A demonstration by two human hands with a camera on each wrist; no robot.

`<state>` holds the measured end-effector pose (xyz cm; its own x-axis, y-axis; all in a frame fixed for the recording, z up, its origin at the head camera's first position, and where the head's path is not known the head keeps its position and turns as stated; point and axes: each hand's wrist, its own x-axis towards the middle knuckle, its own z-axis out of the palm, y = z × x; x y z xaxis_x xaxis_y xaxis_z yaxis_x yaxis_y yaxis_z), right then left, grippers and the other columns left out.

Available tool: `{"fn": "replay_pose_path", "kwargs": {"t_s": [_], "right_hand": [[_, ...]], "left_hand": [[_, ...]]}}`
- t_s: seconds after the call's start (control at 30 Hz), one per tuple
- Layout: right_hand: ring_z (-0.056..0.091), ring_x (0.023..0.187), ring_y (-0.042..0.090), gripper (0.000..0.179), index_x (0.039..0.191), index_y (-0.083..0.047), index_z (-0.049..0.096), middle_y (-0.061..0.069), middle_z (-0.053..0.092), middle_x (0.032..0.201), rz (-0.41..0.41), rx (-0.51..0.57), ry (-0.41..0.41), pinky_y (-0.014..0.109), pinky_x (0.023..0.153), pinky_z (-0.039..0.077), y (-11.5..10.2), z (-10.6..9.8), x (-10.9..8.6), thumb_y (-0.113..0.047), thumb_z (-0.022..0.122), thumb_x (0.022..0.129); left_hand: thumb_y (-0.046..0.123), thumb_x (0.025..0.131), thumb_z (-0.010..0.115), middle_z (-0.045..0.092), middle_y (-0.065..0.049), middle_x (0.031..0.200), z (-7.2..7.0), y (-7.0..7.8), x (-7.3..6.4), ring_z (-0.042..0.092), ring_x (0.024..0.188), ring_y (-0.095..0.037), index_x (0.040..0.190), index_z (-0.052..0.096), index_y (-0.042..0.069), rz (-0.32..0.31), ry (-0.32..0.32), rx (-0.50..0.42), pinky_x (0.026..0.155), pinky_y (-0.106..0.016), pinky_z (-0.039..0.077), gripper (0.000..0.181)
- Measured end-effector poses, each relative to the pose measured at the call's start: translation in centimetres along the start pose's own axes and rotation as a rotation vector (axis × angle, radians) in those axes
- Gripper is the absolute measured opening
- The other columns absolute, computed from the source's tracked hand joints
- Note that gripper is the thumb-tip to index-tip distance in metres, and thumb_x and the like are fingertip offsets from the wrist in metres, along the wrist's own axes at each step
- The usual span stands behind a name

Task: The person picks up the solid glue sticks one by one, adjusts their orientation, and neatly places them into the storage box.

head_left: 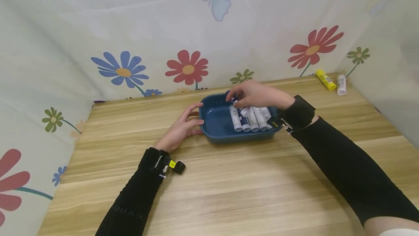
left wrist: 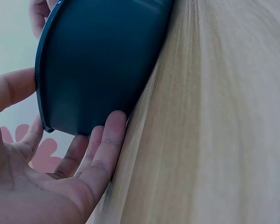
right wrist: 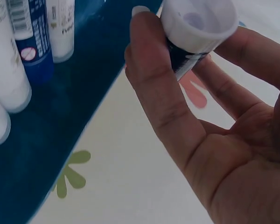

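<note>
In the head view a dark blue plastic bin (head_left: 240, 139) sits on the table. My left hand (head_left: 181, 127) is at its left end, with fingertips and thumb touching the rim and outer wall. Seen from the left wrist, the fingers (left wrist: 113, 128) lie against the bin's wall (left wrist: 100, 60) low down. Above the bin, my right hand (head_left: 258, 95) pinches a blue and white glue stick (right wrist: 200, 21) between thumb and fingers, its white end facing the right wrist camera. Several white and blue glue sticks (head_left: 235, 119) lie side by side in the bin's right half.
At the back right of the table lie a yellow glue stick (head_left: 325, 80) and a white glue stick (head_left: 341, 85). A pale curtain (head_left: 150, 28) printed with flowers closes off the back and sides of the wooden table (head_left: 229, 188).
</note>
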<state>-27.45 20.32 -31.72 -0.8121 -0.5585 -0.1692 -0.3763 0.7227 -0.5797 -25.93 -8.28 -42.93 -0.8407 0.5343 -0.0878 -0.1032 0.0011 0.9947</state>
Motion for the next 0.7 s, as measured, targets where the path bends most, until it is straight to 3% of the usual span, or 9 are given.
{"fn": "replay_pose_path", "kwargs": {"t_s": [0.17, 0.4, 0.6, 0.7], "right_hand": [[0.064, 0.068, 0.017, 0.033, 0.124, -0.007, 0.063, 0.013, 0.069, 0.102, 0.038, -0.006, -0.030, 0.037, 0.071, 0.059, -0.4, 0.3, 0.7, -0.009, 0.065, 0.092], [0.063, 0.065, 0.017, 0.035, 0.126, -0.006, 0.062, 0.013, 0.068, 0.103, 0.074, -0.018, -0.044, 0.040, 0.070, 0.058, -0.6, 0.8, 1.7, -0.010, 0.065, 0.091], [0.063, 0.063, 0.019, 0.034, 0.125, -0.005, 0.063, 0.009, 0.068, 0.087, 0.080, -0.066, -0.079, 0.032, 0.063, 0.056, -0.7, 1.5, 2.4, -0.011, 0.066, 0.091], [0.065, 0.063, 0.026, 0.032, 0.122, -0.005, 0.064, 0.007, 0.067, 0.078, 0.085, -0.075, -0.091, 0.034, 0.063, 0.056, -0.7, 1.7, 2.5, -0.010, 0.067, 0.090]], "left_hand": [[0.017, 0.098, 0.057, 0.032, -0.010, 0.143, -0.1, 0.0, 0.0, 0.045, 0.126, -0.031, 0.148, 0.036, 0.032, -0.006, -0.002, 0.010, 0.099, -0.045, 0.054, 0.056], [0.017, 0.099, 0.057, 0.032, -0.010, 0.143, -0.2, -0.1, 0.0, 0.046, 0.126, -0.032, 0.147, 0.037, 0.034, -0.007, -0.003, 0.012, 0.099, -0.045, 0.054, 0.055], [0.017, 0.098, 0.058, 0.033, -0.009, 0.143, -0.1, -0.1, -0.1, 0.047, 0.125, -0.030, 0.146, 0.038, 0.034, -0.005, 0.003, 0.007, 0.099, -0.046, 0.054, 0.055], [0.017, 0.098, 0.058, 0.033, -0.010, 0.142, 0.0, -0.2, 0.0, 0.046, 0.125, -0.030, 0.147, 0.037, 0.033, -0.002, -0.001, 0.001, 0.099, -0.046, 0.054, 0.055]]}}
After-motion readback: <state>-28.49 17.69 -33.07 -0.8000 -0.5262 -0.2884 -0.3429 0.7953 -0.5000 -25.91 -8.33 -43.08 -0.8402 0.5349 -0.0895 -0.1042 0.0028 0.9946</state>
